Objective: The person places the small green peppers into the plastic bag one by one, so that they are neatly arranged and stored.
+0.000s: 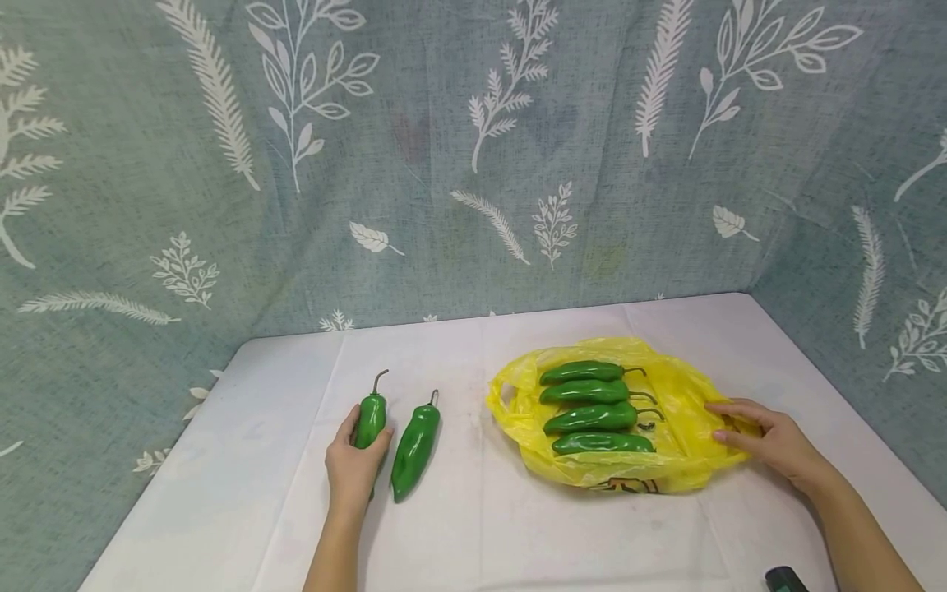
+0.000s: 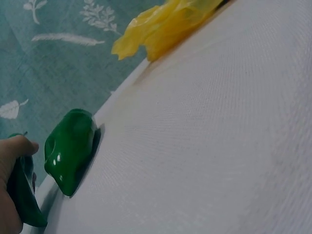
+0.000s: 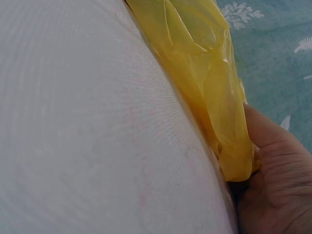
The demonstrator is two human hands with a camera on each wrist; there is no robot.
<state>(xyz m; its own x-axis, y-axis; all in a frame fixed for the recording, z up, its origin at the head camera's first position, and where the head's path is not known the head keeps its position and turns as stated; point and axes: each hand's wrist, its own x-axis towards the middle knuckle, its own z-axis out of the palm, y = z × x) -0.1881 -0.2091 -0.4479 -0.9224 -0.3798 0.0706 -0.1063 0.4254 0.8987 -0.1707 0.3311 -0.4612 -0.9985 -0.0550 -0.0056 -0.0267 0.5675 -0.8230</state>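
Observation:
My left hand (image 1: 353,462) grips a green chili pepper (image 1: 371,418) at the left of the table, thumb on one side and fingers on the other, its curved stem pointing away. Just right of it lies a second green pepper (image 1: 416,450), also seen in the left wrist view (image 2: 72,151). On the right a yellow plastic bag (image 1: 684,411) is spread flat, with several green peppers (image 1: 592,417) in a row on it. My right hand (image 1: 777,440) holds the bag's right end; in the right wrist view the crumpled plastic (image 3: 226,122) sits between thumb and fingers.
A white cloth (image 1: 473,543) covers the table. Behind and beside it hangs a grey-green curtain (image 1: 414,205) with white leaf prints. A dark object (image 1: 784,579) pokes in at the front edge near my right forearm. A small dark scrap (image 1: 647,427) lies on the bag.

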